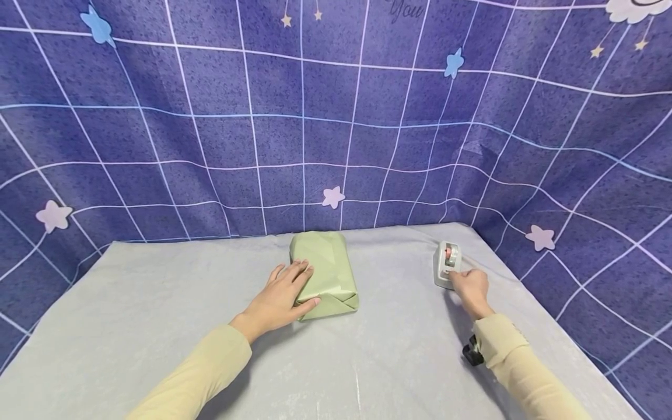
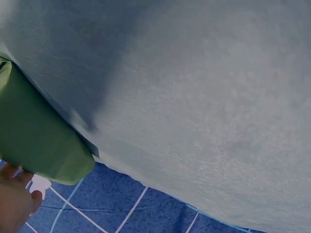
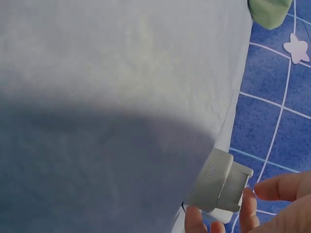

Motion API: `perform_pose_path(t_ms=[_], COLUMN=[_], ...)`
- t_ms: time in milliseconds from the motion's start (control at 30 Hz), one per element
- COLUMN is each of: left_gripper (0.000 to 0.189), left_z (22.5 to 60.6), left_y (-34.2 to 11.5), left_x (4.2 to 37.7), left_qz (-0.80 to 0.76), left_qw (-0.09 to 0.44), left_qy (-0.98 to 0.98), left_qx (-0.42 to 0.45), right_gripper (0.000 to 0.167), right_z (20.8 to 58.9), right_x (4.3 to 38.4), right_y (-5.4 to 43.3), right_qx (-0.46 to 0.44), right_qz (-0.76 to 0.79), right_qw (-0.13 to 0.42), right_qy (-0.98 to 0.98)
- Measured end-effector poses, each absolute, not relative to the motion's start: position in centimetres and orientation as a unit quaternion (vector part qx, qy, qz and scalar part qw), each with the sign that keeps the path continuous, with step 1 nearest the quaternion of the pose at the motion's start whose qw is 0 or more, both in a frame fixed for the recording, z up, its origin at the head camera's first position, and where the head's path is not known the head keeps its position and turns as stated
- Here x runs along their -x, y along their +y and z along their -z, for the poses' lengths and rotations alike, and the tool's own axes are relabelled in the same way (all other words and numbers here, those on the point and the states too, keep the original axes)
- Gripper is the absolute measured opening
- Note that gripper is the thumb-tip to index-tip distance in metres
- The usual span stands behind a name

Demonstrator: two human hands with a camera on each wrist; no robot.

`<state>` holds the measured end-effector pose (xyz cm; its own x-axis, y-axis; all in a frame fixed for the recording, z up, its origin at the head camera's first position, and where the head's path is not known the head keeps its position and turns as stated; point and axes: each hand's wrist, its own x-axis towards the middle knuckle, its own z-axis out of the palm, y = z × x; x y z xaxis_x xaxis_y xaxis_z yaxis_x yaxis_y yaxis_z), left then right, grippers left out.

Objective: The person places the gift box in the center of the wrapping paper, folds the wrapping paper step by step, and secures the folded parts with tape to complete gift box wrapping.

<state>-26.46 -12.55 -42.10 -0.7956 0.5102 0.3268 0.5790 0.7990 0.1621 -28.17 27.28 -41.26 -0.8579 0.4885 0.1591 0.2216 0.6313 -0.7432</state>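
Note:
A box-shaped package (image 1: 331, 265) wrapped in light green paper lies on the covered table, its folded end facing me. My left hand (image 1: 280, 297) rests on its left side, fingers spread over the top and thumb by the near end. In the left wrist view part of the package (image 2: 41, 126) shows beside the fingertips. To the right stands a grey tape dispenser (image 1: 446, 262) with a reddish roll core. My right hand (image 1: 471, 290) is at its near end. In the right wrist view, thumb and forefinger pinch at the toothed cutter (image 3: 244, 190), where the clear tape end is barely visible.
A pale grey cloth (image 1: 173, 326) covers the table. Behind and to the right hangs a purple-blue curtain (image 1: 220, 140) with a line grid and stars, close beyond the table's edges. A black device (image 1: 473, 351) is strapped at the right wrist.

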Motion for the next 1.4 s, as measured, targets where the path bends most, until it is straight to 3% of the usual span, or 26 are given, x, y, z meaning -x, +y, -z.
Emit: perform_pose_path(t_ms=[367, 733, 967, 1400], left_gripper=[0.072, 0.072, 0.073, 0.072], left_z=[42.1, 42.3, 42.4, 42.0], left_y=[-12.4, -12.3, -12.4, -12.4], left_x=[26.3, 26.4, 26.6, 26.5], left_qz=[0.143, 0.136, 0.127, 0.125], left_qw=[0.127, 0.120, 0.127, 0.135], left_qy=[-0.937, -0.941, -0.940, -0.939], left_qx=[0.292, 0.287, 0.290, 0.290], right_gripper=[0.028, 0.019, 0.021, 0.019], right_z=[41.7, 42.0, 42.1, 39.2], right_x=[27.8, 28.1, 28.0, 28.4], right_y=[28.0, 28.3, 29.3, 26.0], right_qx=[0.197, 0.204, 0.203, 0.084], right_qz=[-0.383, -0.379, -0.363, -0.406], right_qw=[0.136, 0.149, 0.114, 0.173], right_qy=[-0.892, -0.890, -0.902, -0.894])
